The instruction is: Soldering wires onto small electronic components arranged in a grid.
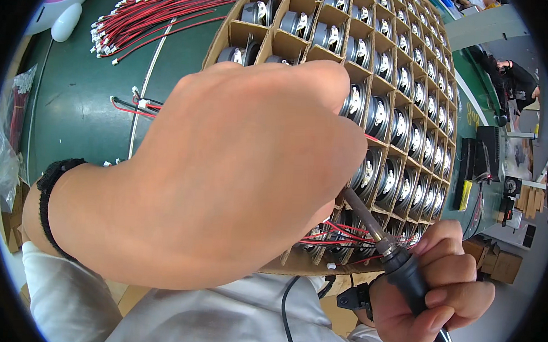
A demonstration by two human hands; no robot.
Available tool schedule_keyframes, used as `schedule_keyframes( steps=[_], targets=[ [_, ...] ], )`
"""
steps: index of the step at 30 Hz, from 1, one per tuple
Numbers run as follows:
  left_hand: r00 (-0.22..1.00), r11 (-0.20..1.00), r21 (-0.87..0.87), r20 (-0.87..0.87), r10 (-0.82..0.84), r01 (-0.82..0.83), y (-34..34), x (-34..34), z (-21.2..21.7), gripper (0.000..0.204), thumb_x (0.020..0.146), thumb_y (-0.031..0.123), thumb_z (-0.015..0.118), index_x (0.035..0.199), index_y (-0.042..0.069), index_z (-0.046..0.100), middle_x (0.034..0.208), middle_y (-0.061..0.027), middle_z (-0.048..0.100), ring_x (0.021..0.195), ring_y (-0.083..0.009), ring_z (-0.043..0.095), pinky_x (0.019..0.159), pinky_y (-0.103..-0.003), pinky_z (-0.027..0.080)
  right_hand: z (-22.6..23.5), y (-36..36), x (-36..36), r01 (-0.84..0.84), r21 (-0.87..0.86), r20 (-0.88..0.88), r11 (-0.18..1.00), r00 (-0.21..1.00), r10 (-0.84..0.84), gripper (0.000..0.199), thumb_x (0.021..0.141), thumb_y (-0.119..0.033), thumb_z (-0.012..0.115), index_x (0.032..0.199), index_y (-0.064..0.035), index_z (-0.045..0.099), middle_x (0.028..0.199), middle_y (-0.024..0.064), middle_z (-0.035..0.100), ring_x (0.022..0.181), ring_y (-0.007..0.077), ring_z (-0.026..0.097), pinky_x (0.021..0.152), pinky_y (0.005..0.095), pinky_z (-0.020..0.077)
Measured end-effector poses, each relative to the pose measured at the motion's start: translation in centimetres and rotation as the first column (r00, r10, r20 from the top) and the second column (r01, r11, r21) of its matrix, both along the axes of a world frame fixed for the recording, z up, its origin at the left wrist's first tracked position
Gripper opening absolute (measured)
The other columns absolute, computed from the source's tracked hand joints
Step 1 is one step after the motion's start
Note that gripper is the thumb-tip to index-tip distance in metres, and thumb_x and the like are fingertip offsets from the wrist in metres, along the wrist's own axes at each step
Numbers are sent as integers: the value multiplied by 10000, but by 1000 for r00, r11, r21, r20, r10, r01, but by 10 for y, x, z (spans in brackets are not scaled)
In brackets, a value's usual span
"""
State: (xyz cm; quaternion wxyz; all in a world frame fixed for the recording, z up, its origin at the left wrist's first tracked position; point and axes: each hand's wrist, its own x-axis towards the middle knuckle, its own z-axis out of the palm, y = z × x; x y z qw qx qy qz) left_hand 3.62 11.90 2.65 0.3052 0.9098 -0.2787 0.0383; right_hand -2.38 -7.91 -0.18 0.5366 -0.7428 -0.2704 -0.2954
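Right hand (448,275) clenched round the handle of a soldering iron (406,276), the shaft slanting up-left out of the fist. Left hand (256,164) is palm-down, knuckles up, fingers curled out of sight – can't tell what, if anything, it grips.

Main risk, as I judge it: a burn. The iron's tip ends right at the edge of the left hand, contact not clear, so a small slip of either hand could put hot metal on skin. Second: the shaft crosses over loose red and black wires (343,236) in the near rows; dipping it could melt insulation. Third: the left hand covers a lot of cells, so a poor view could mean a joint on the wrong terminal or a scorched cone.

Position: iron inside the right fist, tip up-left of it. Closest visible speaker (365,175) sits in its cell just right of the left hand, beside the tip, up-left of the right hand. More speakers fill the cardboard divider tray (294,269) beyond both hands. Farther out, on the green table (75,110), a pile of red and black leads (164,21) lies up-left, well apart from the right hand.
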Motion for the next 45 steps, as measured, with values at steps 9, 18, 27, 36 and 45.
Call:
schedule_keyframes(
  steps=[9,18,27,36,45],
  targets=[
    [1000,998,-52,19,22,-21,9,-3,-17,138,614,37,703,666,90,586,729,-51,469,618,-236,517,520,-364,382,13,-1,9,-142,-212,55,967,986,157,294,1010,-267,532,826,-82,397,593,33,398,491,128,347,525,318,379],
    [999,998,-65,36,28,-25,14,-6,-30,125,645,56,699,676,95,584,730,-48,475,647,-246,529,539,-373,388,15,1,14,-137,-262,110,955,979,171,331,1000,-302,541,812,-87,373,573,34,387,456,139,326,502,329,368],
    [1000,999,-40,9,26,-26,15,-6,-27,112,658,72,697,683,93,590,735,-46,476,656,-250,532,548,-384,388,12,2,13,-130,-239,125,962,979,164,340,1000,-308,546,810,-85,374,571,35,386,452,138,326,501,333,369],
    [999,999,-48,37,26,-24,14,-5,-29,114,653,60,700,690,97,599,736,-42,485,655,-244,535,550,-380,391,5,2,0,61,-24,103,998,993,-58,292,947,-297,542,801,-117,364,635,19,320,565,132,275,684,385,322],
    [999,996,-81,45,28,-25,13,-6,-31,131,627,37,706,692,94,608,730,-36,475,635,-229,520,543,-365,388,-1,-4,5,39,94,94,995,994,-48,209,909,-235,519,808,-110,386,634,17,310,561,128,263,679,386,319]
  ],
)
